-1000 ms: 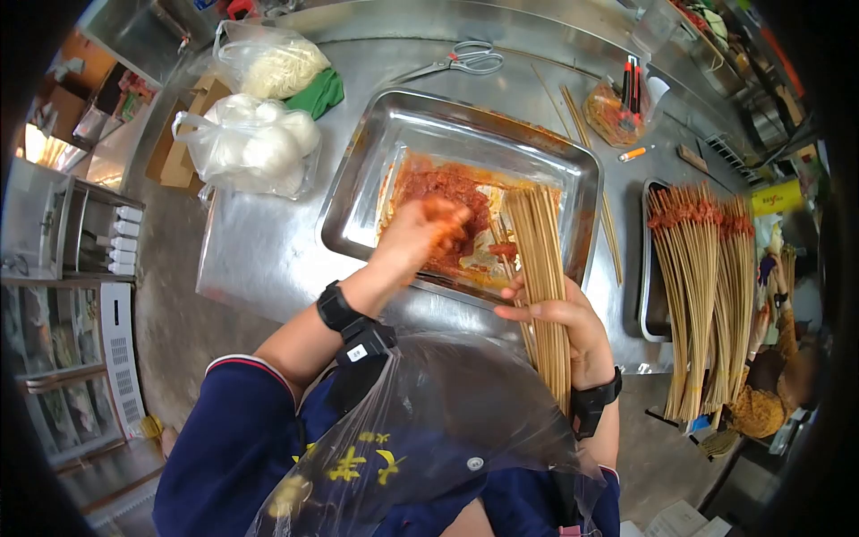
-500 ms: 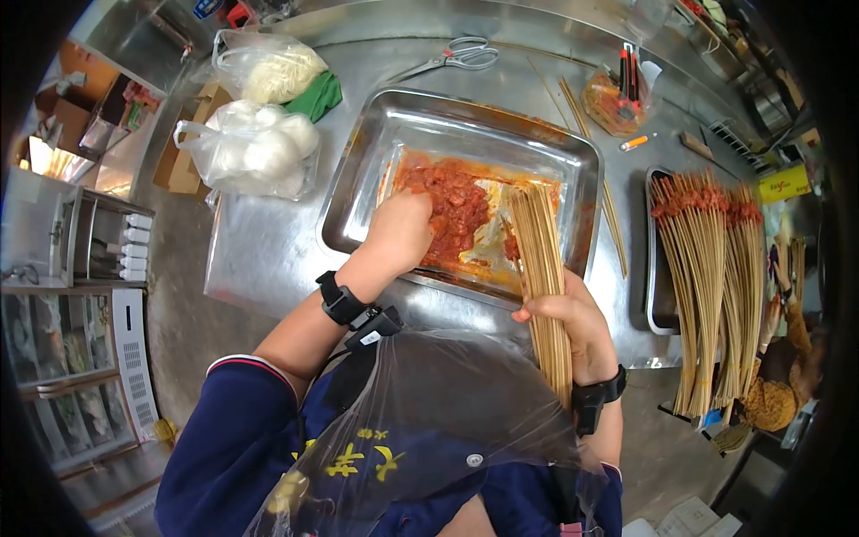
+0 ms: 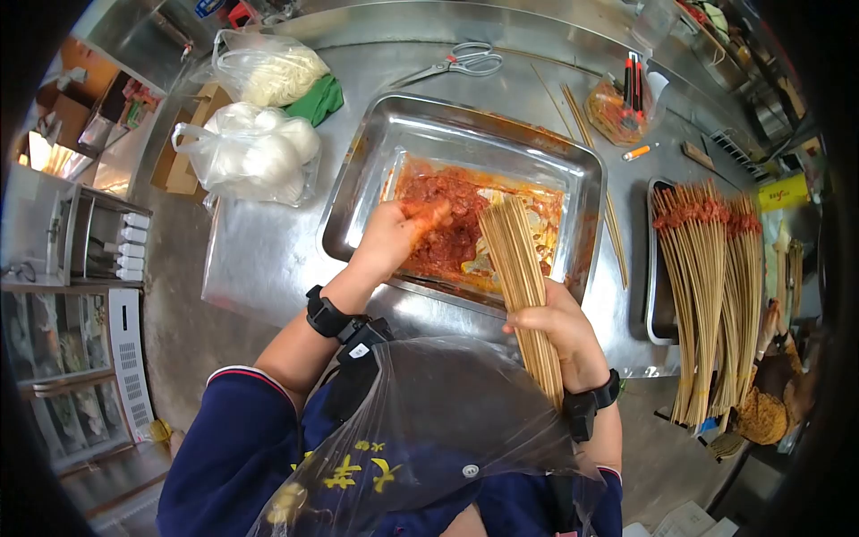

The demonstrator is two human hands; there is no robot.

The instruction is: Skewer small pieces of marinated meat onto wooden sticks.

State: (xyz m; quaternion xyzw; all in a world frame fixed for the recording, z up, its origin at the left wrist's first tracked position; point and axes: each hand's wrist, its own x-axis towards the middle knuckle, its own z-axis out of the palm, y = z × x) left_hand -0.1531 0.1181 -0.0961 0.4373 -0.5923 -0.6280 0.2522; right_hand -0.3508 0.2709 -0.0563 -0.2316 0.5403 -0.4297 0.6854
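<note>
A steel tray point(image 3: 362, 152) on the metal table holds red marinated meat point(image 3: 443, 237) in an oily red sauce. My left hand point(image 3: 394, 234) is over the left part of the meat, its fingers smeared with sauce and partly blurred; whether they grip a piece is hard to see. In my right hand point(image 3: 568, 336) a thick bundle of thin wooden skewers point(image 3: 522, 277) is clasped, slanting over the tray's near right edge. The upper ends of the skewers lie beside the meat.
On the right, another tray point(image 3: 660, 313) carries many skewers with red meat at their tips point(image 3: 702, 210). Scissors point(image 3: 465, 61), loose skewers point(image 3: 608, 197), an orange marker point(image 3: 636, 153) and a container with knives point(image 3: 617, 112) lie behind. Bags of white food point(image 3: 259, 157) stand left.
My left hand has lifted slightly and shifted left, with its fingers now more extended. The skewer bundle in my right hand has tilted and moved left toward the meat.
</note>
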